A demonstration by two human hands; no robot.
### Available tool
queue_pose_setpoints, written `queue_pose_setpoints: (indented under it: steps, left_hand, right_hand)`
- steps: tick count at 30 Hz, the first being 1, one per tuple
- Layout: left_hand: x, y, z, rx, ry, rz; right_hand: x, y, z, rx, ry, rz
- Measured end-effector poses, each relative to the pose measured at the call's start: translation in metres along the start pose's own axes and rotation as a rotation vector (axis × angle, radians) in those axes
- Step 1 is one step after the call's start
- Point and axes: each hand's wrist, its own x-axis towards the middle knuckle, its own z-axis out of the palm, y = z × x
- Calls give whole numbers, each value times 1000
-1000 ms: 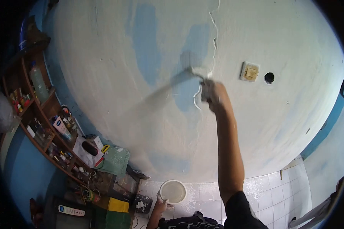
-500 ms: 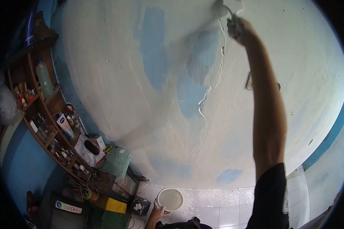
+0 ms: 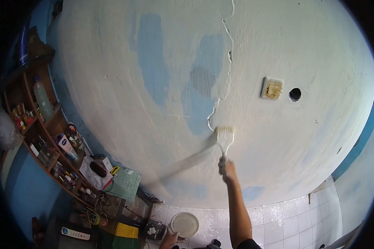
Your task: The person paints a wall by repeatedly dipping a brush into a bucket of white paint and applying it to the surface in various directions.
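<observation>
My right hand is closed round the handle of a wide paintbrush. The brush points upward, its pale bristles against the white-and-blue wall, just right of the lower end of a long jagged crack. Low in the view, my left hand grips a round white tub at its lower left side. Pale liquid fills part of the tub.
A light switch and a round hole are on the wall at right. Wooden shelves with bottles and tubes stand at left, above a cluttered table and a green board. White splatters mark the tiled floor.
My right hand has swept the brush from the crack's top down to near its lower end, uncovering the switch and hole. My left hand stays at the tub.
</observation>
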Motion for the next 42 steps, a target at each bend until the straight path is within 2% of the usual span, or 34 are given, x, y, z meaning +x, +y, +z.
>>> queue_pose_setpoints:
  steps: [4,8,10,12,13,14,15,17,19,20,22,23,24,26,28,29,32,33,35,37,41,42]
  left_hand:
    - [0,-5,-1,-4,31,-29]
    - [-3,-12,-8,-50,-33,-11]
    - [-19,3,3,3,70,25]
    - [-26,0,4,-42,92,-2]
    - [-35,11,11,40,105,19]
    - [-43,23,17,123,119,40]
    - [-28,6,5,27,79,10]
    - [-11,-16,-8,-58,25,-2]
    - [-1,-25,-15,-35,-7,45]
    - [1,-25,-15,-59,-15,54]
    - [3,-26,-15,-108,-30,64]
    - [3,-29,-16,-100,-27,60]
    - [6,-33,-16,-93,-26,59]
    - [6,-31,-14,-114,9,33]
    - [-2,-25,-6,-173,72,-27]
    - [0,-23,-5,-127,41,-13]
    - [3,-28,-7,-49,-22,-10]
    - [9,-32,-8,-60,-27,-18]
    - [2,-16,-2,-24,-18,-38]
    - [4,-16,0,-63,-35,-4]
    - [-7,-15,7,-151,-26,-3]
    - [-13,-17,8,-140,-4,3]
  right_hand:
    - [-13,90,-35,-8,27,207]
    - [-42,158,-59,-125,194,135]
    - [-57,141,-49,-212,276,69]
    - [-60,86,-30,-308,236,-137]
    - [-54,48,-17,-380,212,-265]
    - [-59,-11,5,-307,120,-363]
    - [-52,-58,22,-282,64,-516]
    - [-39,-164,55,-371,-4,-672]
    - [-34,-263,92,-279,-94,-784]
    - [-35,-306,109,-336,-48,-837]
    - [-12,-363,128,-20,-298,-844]
    - [-16,-380,139,5,-247,-775]
    - [5,-395,132,20,-378,-660]
    - [19,-383,128,-45,-327,-636]
    - [21,-345,124,10,-221,-533]
    - [22,-319,119,12,-205,-506]
    - [39,-206,91,12,-219,-450]
    - [44,-159,78,-36,-238,-500]
    - [28,-84,66,-144,-133,-420]
    - [14,-16,47,-2,-204,-260]
    - [-9,104,6,-188,-20,-88]
    - [-11,137,-12,-276,6,-164]
